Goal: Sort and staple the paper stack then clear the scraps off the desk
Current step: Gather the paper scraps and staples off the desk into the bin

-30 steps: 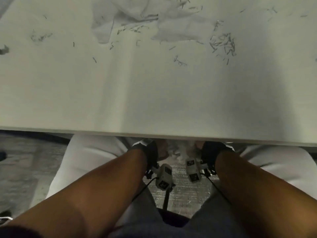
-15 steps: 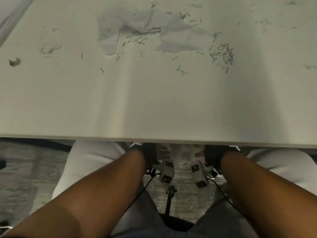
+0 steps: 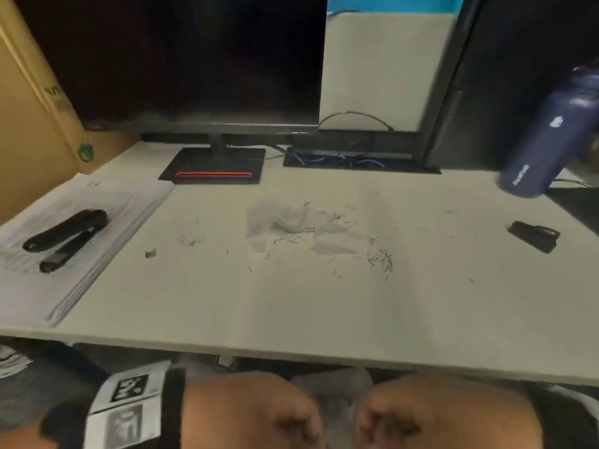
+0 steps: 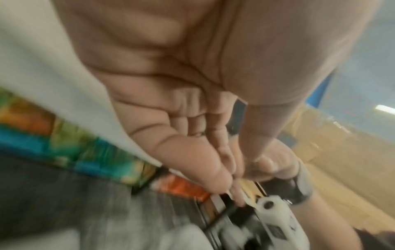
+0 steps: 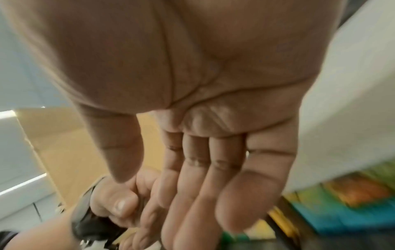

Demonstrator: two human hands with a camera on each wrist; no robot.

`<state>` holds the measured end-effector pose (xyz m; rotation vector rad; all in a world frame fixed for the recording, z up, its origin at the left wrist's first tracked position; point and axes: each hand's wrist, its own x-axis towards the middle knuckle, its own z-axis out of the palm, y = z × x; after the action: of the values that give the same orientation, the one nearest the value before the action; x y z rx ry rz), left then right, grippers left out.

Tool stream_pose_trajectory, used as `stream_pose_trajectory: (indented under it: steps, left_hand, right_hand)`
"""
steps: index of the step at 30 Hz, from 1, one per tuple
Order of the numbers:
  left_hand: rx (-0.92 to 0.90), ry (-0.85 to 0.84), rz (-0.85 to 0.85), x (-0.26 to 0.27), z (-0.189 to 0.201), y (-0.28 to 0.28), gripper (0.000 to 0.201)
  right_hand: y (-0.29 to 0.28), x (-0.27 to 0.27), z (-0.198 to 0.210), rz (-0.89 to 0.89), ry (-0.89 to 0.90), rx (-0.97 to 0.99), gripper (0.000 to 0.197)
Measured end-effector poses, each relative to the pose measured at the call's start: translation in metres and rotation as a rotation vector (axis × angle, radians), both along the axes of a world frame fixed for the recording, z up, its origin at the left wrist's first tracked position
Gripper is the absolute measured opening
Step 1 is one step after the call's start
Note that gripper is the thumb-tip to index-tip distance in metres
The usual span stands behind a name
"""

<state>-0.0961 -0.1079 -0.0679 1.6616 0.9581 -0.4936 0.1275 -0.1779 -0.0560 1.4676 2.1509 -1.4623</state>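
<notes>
Lying diagonally on paper stack (image 3: 39,286), stapler (image 3: 66,238) seemingly open.

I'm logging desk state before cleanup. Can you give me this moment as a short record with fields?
paper stack: at the desk's left edge
stapler: black, lying open on the paper stack
scraps: crumpled paper mid-desk, with loose staples scattered around it
second black tool: right side of the desk, type unclear
bottle: dark blue, far right corner
left hand: below the desk edge, fingers straight, holding nothing
right hand: below the desk edge, fingers straight, holding nothing
</notes>
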Motion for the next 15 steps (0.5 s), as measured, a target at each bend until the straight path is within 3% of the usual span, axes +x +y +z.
stream_pose_trajectory:
  steps: [3, 6, 7, 10, 12, 15]
  left_hand:
    - [0.355, -0.206, 0.033, -0.015, 0.056, 0.034, 0.017]
    - [0.869, -0.047, 0.146, -0.01, 0.076, 0.099, 0.016]
    - [0.961, 0.01, 0.175, -0.005, 0.073, 0.127, 0.02]
    - [1.02, 0.267, 0.253, 0.005, 0.061, 0.19, 0.044]
    - [0.973, 0.35, 0.302, 0.009, 0.048, 0.211, 0.063]
    - [0.932, 0.371, 0.273, 0.018, 0.036, 0.224, 0.07]
  right_hand:
    - [0.028, 0.025, 0.055, -0.237, 0.125, 0.138, 0.012]
    - [0.083, 0.032, 0.071, -0.32, -0.08, 0.453, 0.009]
    - [0.105, 0.031, 0.07, -0.33, -0.181, 0.527, 0.009]
    - [0.161, 0.024, 0.059, -0.331, -0.469, 0.596, 0.02]
    - [0.184, 0.018, 0.049, -0.293, -0.603, 0.603, 0.031]
    - [0.202, 0.008, 0.036, -0.314, -0.599, 0.563, 0.041]
